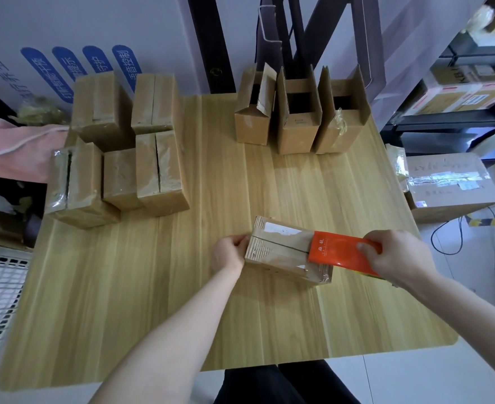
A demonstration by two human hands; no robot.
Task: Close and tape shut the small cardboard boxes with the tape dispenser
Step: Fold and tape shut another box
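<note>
**Dispenser on the seam, box pinned at its far end**

The right hand is wrapped around the orange tape dispenser, thumb lying on its top face and fingers curled beneath, so the grip is full and closed on the tool. The dispenser's front edge sits on the right end of the small cardboard box, right over the centre seam where the two top flaps meet. Clear tape (glossy, wrinkled at the corner) shows on the box top and down its right end.

The left hand presses against the box's left end at 9 o'clock from it, fingers bent onto the corrugated edge, holding the box in place; it pinches the cardboard rather than enclosing it. The box lies flat on the wooden table, slightly turned, at about 5 o'clock from the table's middle.

Further out, at 10 o'clock on the table, stands a cluster of five taped boxes, flaps shut and tape shining along their seams, packed touching or just beside each other. At 1 o'clock, three open boxes stand upright in a row with flaps raised, well apart from the box being worked on. Beyond the table's right edge, at 3 o'clock, a larger carton rests on the floor.
</note>
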